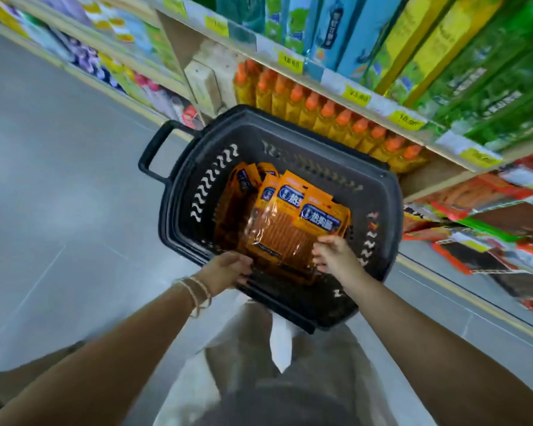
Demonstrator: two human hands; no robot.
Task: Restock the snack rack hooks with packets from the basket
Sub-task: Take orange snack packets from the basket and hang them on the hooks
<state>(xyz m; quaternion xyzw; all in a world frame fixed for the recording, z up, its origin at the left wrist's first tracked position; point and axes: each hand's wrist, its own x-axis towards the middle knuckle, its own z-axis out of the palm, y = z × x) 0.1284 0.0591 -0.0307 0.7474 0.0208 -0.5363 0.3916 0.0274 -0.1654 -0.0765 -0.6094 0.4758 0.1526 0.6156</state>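
Basket (pixel 179 210) sits mid-frame, with the shelf (pixel 382 118) of orange-capped bottles (pixel 326 118) just above it. Orange packets (pixel 290 229) are stacked inside. Right hand (pixel 336 256) pinches the front packets' lower-right corner, thumb on top. Left hand (pixel 228 269) curls its fingers over the near rim (blurred, reads as a grip).

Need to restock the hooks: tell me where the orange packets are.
Head view, centre: the orange packets lie piled inside the black basket, below the row of orange-capped bottles, the right hand gripping their near edge.
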